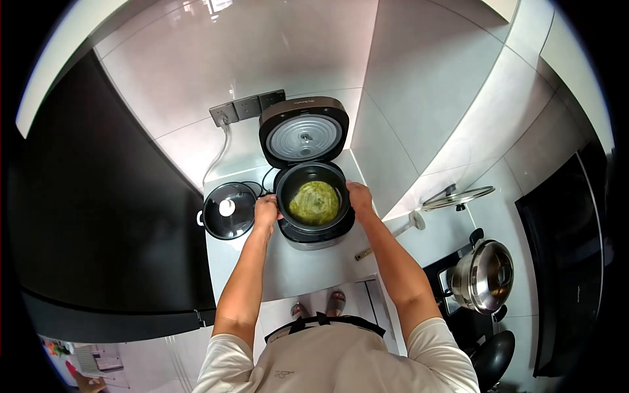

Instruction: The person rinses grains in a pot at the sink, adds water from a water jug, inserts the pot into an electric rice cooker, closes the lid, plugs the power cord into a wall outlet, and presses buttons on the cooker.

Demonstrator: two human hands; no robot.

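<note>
A dark inner pot (285,190) with a green and yellow mass (314,203) at its bottom is over the body of a rice cooker (314,243). The cooker's lid (304,134) stands raised behind it. My left hand (266,211) grips the pot's left rim, and my right hand (359,196) grips the right rim. The undersides of the fingers are partly hidden. Whether the pot rests in the cooker or is a little above it, I cannot tell.
Left of the cooker is a small pot with a glass lid (239,211). Wall sockets (247,107) hold a plugged cord. To the right are a long-handled utensil (413,223), a propped glass lid (466,196), a steel pot (483,275) on the stove and a black pan (495,359).
</note>
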